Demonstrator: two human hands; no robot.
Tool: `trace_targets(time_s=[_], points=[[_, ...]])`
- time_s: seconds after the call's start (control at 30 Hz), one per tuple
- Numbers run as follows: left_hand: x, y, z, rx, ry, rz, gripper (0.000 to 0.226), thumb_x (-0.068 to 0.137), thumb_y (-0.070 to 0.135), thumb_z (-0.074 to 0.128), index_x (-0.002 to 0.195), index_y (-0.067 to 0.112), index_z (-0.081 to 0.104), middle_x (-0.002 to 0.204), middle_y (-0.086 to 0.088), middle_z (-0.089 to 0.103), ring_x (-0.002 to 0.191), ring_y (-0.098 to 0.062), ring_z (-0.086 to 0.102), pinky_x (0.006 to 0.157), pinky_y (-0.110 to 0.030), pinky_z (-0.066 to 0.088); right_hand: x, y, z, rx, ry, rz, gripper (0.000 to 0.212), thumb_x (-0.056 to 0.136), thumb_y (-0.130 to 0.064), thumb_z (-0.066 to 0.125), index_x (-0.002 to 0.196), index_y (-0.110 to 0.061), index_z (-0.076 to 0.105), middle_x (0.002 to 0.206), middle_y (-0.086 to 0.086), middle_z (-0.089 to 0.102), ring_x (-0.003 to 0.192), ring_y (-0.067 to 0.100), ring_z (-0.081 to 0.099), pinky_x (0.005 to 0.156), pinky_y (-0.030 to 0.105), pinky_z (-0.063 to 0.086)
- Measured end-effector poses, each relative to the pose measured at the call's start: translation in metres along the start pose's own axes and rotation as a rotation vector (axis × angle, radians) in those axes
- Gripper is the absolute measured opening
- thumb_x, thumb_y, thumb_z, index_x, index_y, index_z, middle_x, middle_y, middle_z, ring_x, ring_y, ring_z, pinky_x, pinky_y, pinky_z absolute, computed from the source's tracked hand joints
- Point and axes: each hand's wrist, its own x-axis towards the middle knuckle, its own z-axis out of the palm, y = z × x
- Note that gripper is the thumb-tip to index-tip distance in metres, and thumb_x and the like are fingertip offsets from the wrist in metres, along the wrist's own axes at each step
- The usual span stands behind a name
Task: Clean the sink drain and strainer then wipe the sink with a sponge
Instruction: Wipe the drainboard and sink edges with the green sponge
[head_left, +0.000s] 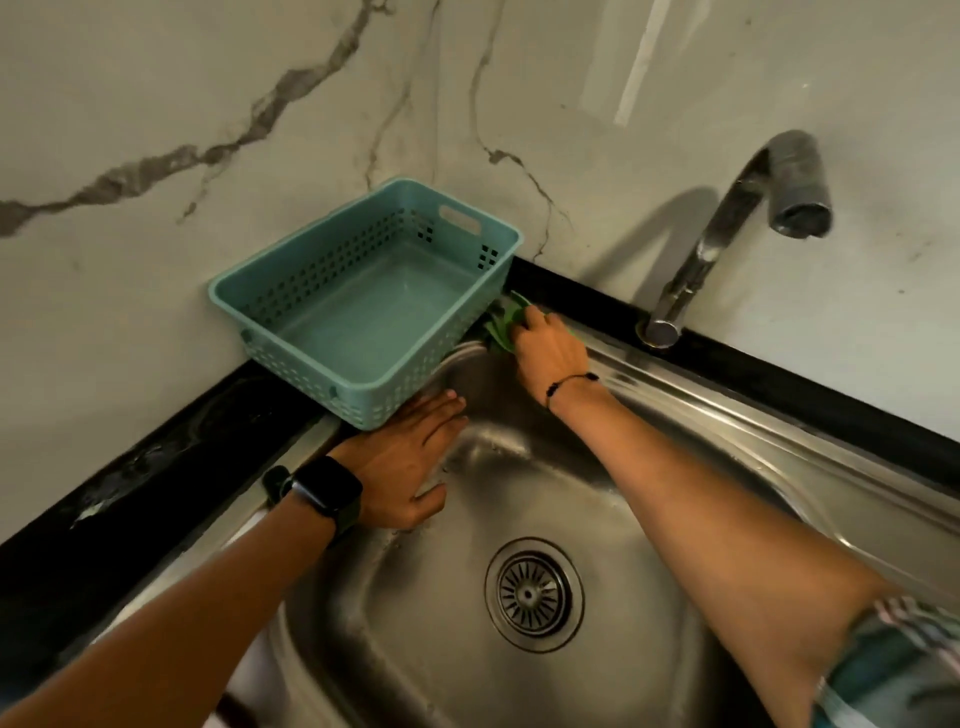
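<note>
Steel sink (649, 426) with strainer (533, 594) seated in its drain, right hand (548, 348) pinching a green sponge (506, 325) against the sink's far rim, left hand (410, 462) spread flat on the sink's left edge, teal basket (291, 306) just beside the sponge, tap (727, 228) behind the sink

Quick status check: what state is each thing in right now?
Sponge: green, pressed on the sink's back corner.
Right hand: closed on the sponge.
Left hand: flat, open, on the sink rim.
Basket: empty, upright.
Tap: no water running.
Strainer: seated in the drain.
</note>
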Motion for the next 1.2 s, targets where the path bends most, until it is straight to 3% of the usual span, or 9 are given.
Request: trace_targets(time_s=[0.13, 0.3, 0.53, 0.7, 0.87, 0.97, 1.03, 1.1, 1.2], points=[[-0.003, -0.001, -0.002, -0.042, 0.001, 0.004, 0.079, 0.086, 0.045, 0.043, 0.147, 0.006, 0.012, 0.156, -0.016, 0.007, 0.146, -0.028, 0.001, 0.118, -0.037, -0.006, -0.024, 0.019, 0.001, -0.064, -0.01, 0.067, 0.031, 0.089, 0.001, 0.041, 0.117, 0.001, 0.052, 0.124, 0.02, 0.046, 0.111, 0.04, 0.05, 0.082, 0.049, 0.048], [-0.004, -0.001, -0.004, -0.02, -0.006, -0.008, 0.084, 0.08, 0.057, 0.018, 0.148, 0.008, 0.011, 0.157, -0.013, 0.004, 0.146, -0.024, -0.001, 0.118, -0.03, -0.007, -0.092, 0.086, 0.004, -0.071, -0.052, 0.209, 0.041, 0.085, -0.005, 0.048, 0.126, -0.007, 0.047, 0.129, 0.019, 0.045, 0.11, 0.041, 0.052, 0.084, 0.047, 0.049], [-0.002, -0.001, -0.005, -0.067, 0.02, -0.011, 0.092, 0.072, 0.059, 0.01, 0.147, 0.007, 0.012, 0.157, -0.013, 0.004, 0.146, -0.023, -0.001, 0.116, -0.027, -0.008, -0.173, 0.157, 0.002, 0.01, 0.039, 0.556, 0.039, 0.089, -0.022, 0.056, 0.123, -0.004, 0.05, 0.133, 0.02, 0.044, 0.102, 0.045, 0.055, 0.083, 0.046, 0.048], [-0.001, -0.001, -0.005, -0.052, 0.029, -0.012, 0.093, 0.071, 0.06, 0.009, 0.147, 0.008, 0.012, 0.157, -0.012, 0.004, 0.146, -0.022, -0.002, 0.114, -0.025, -0.01, -0.153, 0.147, 0.002, 0.049, 0.068, 0.495, 0.036, 0.089, -0.022, 0.055, 0.119, -0.002, 0.052, 0.128, 0.02, 0.049, 0.099, 0.041, 0.057, 0.08, 0.041, 0.049], [0.0, 0.001, -0.002, -0.048, 0.008, 0.003, 0.093, 0.072, 0.061, 0.012, 0.146, 0.006, 0.019, 0.156, -0.014, 0.011, 0.146, -0.025, 0.005, 0.118, -0.029, -0.002, -0.134, 0.137, 0.005, 0.081, 0.05, 0.348, 0.037, 0.089, -0.023, 0.052, 0.122, -0.006, 0.051, 0.131, 0.016, 0.046, 0.104, 0.039, 0.056, 0.083, 0.043, 0.049], [0.001, 0.013, -0.007, -0.103, 0.064, 0.009, 0.093, 0.079, 0.068, 0.014, 0.137, -0.001, 0.039, 0.148, -0.021, 0.031, 0.14, -0.032, 0.023, 0.117, -0.027, 0.008, -0.134, 0.14, 0.005, 0.06, 0.039, 0.31, 0.039, 0.089, -0.023, 0.052, 0.124, -0.006, 0.05, 0.13, 0.016, 0.047, 0.106, 0.039, 0.056, 0.084, 0.044, 0.049], [0.002, 0.029, -0.013, -0.225, 0.139, -0.035, 0.086, 0.079, 0.061, 0.027, 0.132, -0.004, 0.045, 0.144, -0.022, 0.038, 0.137, -0.029, 0.025, 0.116, -0.027, 0.011, -0.138, 0.142, 0.003, 0.028, 0.01, 0.343, 0.038, 0.09, -0.021, 0.053, 0.125, -0.005, 0.048, 0.129, 0.017, 0.047, 0.107, 0.039, 0.056, 0.084, 0.044, 0.049], [0.006, 0.057, -0.02, -0.322, 0.183, -0.027, 0.084, 0.073, 0.054, 0.029, 0.135, -0.001, 0.04, 0.148, -0.018, 0.033, 0.139, -0.021, 0.017, 0.116, -0.032, 0.007, -0.152, 0.148, 0.0, 0.033, -0.014, 0.451, 0.036, 0.09, -0.017, 0.052, 0.124, -0.005, 0.048, 0.129, 0.019, 0.047, 0.109, 0.039, 0.055, 0.086, 0.044, 0.048], [0.014, 0.108, -0.03, -0.42, 0.216, 0.055, 0.083, 0.073, 0.053, 0.028, 0.14, 0.005, 0.034, 0.152, -0.009, 0.024, 0.14, -0.013, 0.007, 0.117, -0.027, 0.001, -0.187, 0.165, -0.005, 0.058, -0.044, 0.635, 0.031, 0.092, -0.013, 0.046, 0.121, -0.004, 0.05, 0.128, 0.02, 0.049, 0.11, 0.039, 0.055, 0.088, 0.042, 0.047]])
